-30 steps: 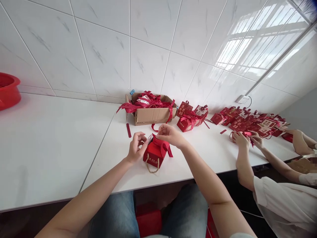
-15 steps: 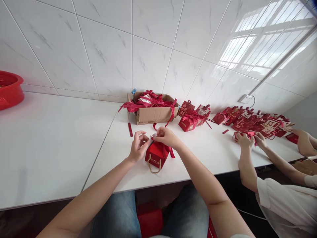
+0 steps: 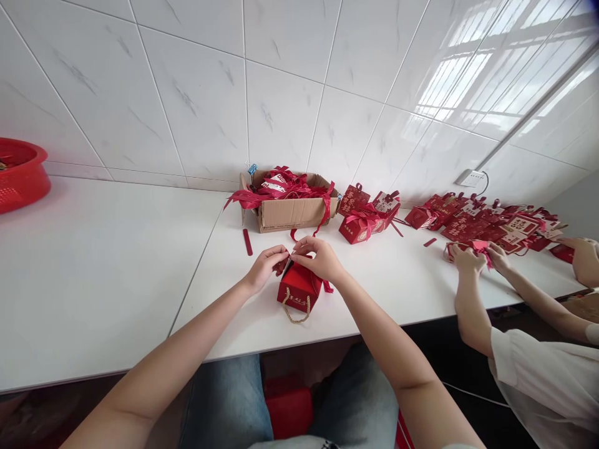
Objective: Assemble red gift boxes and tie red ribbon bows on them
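Observation:
A small red gift box (image 3: 299, 288) stands on the white table before me, with gold lettering and a twisted gold rope handle (image 3: 296, 317) hanging on its near side. My left hand (image 3: 266, 269) is closed, fingertips pinching a red flap at the box's upper left edge. Bent over the box top, my right hand (image 3: 321, 259) has thumb and fingertips together on the same edge, close to the left fingertips. What lies between the right fingertips is partly hidden. A dark red ribbon (image 3: 328, 287) trails out on the box's right side.
Behind the box stands a cardboard box (image 3: 297, 215) heaped with red ribbons. Finished-looking red boxes (image 3: 358, 229) sit right of it, and several more (image 3: 482, 218) line the wall. A red strip (image 3: 248, 242), a red basket (image 3: 23, 181) and a co-worker's hands (image 3: 470, 259) are also there.
My left fingers have closed from a looser, spread pose onto the red flap. The pale inner side of the flap shows less now. My right hand stays at the box top.

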{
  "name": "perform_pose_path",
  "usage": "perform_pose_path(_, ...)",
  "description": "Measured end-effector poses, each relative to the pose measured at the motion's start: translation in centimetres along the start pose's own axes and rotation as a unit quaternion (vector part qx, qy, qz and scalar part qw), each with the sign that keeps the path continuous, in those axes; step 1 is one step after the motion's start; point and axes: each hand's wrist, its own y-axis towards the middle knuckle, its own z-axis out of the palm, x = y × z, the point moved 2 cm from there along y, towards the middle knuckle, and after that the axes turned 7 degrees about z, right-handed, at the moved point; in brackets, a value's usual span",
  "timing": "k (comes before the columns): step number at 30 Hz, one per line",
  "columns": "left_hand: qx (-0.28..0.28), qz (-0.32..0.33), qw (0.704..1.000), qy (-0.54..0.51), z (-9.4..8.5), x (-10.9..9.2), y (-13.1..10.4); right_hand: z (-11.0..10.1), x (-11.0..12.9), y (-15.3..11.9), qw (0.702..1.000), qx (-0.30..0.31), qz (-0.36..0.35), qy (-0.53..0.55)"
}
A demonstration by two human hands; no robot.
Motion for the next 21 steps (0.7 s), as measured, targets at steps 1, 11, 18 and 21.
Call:
perform_pose_path(1, 0.001, 0.007, 1.0, 0.006, 0.0, -0.2, 0.2, -0.1, 0.0, -0.1, 1.0, -0.003, -0.012, 0.001)
perform_pose_path(11, -0.019, 0.108, 0.994, -0.019, -0.2, -7.8, 2.4, -4.5, -1.5, -2.5, 0.989, -0.141, -0.042, -0.01)
perform_pose_path(18, -0.033, 0.183, 0.983, 0.013, -0.7, -12.1, 3.1, -5.9, -4.8, -6.8, 0.985, 0.029, 0.147, 0.087)
perform_pose_path(21, -0.151, 0.19, 0.97, 0.006, -2.2, -11.0, 3.1, -3.4, -6.9, -8.0, 0.957, 0.133, 0.227, 0.119)
